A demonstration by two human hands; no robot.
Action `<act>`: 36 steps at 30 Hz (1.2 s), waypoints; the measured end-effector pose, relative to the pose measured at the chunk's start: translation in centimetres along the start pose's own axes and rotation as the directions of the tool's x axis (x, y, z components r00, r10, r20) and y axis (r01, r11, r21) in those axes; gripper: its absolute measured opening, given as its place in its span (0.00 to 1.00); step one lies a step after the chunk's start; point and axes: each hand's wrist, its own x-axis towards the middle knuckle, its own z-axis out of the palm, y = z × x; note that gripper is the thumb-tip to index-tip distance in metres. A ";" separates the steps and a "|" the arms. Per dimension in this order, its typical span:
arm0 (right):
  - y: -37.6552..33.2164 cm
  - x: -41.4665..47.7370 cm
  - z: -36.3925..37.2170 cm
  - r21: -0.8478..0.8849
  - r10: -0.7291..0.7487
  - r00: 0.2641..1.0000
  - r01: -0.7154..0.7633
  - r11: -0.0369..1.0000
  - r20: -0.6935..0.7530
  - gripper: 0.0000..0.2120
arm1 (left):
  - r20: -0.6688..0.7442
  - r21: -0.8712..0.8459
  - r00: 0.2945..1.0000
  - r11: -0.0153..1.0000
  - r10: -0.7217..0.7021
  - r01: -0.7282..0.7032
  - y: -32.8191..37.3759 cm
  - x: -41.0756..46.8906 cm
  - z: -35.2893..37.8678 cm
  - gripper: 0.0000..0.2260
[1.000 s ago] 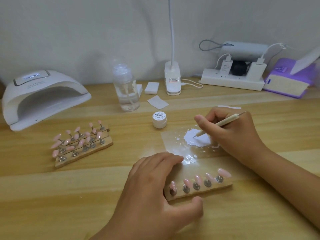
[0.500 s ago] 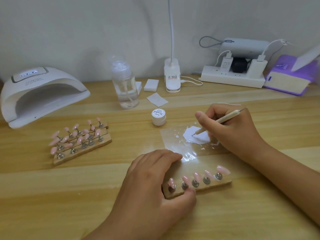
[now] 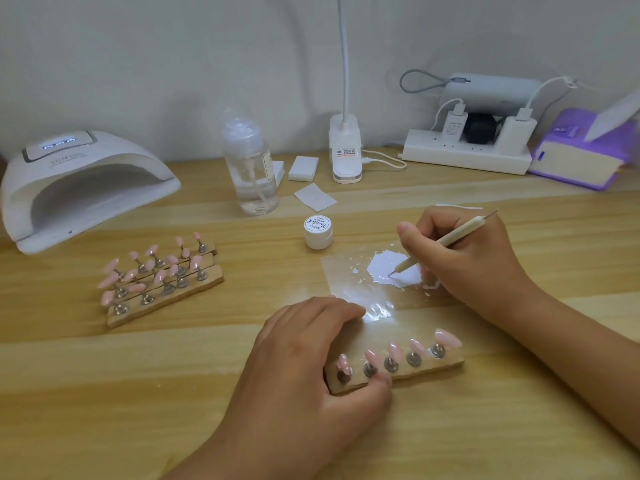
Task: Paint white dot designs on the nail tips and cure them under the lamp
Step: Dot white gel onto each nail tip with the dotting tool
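Right grip (image 3: 460, 261) pinches tool (image 3: 460, 232) pen-style, point dipped in white paint (image 3: 384, 268) on film (image 3: 346, 275). Left grip (image 3: 304, 358) holds left end of strip (image 3: 446, 364), thumb on near edge, fingers over far side. Strip on bench (image 3: 138, 393), just nearer the person than the paint, long axis left-right, right end slightly farther. Five pink tips (image 3: 394, 351) on it; leftmost looks dotted. Likely next: carry the point toward the person and left to the second tip. Right grip nearer. Lamp (image 3: 79, 188) far left, well apart.
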 end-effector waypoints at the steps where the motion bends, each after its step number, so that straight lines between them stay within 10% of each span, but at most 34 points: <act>1: 0.0 0.0 0.0 -0.006 0.002 1.000 -0.002 1.000 -0.011 0.19 | 0.000 0.000 1.000 1.000 0.000 0.000 0.0 0.0 0.0 0.22; 14: -1.0 0.2 -0.7 0.267 0.064 0.980 -0.012 0.964 -0.187 0.19 | -0.067 -0.281 0.997 0.960 -0.023 0.003 -0.4 -0.2 -0.3 0.06; 22: -2.3 0.2 -0.6 0.472 0.188 0.971 -0.097 0.876 -0.149 0.19 | -0.194 -0.163 0.974 0.976 0.113 -0.146 -0.2 -0.2 0.0 0.02; 36: -8.5 -5.5 -0.3 0.374 0.072 0.997 -0.059 0.926 -0.019 0.15 | -0.300 -0.338 0.940 0.903 0.164 -0.266 1.3 -0.6 -0.9 0.02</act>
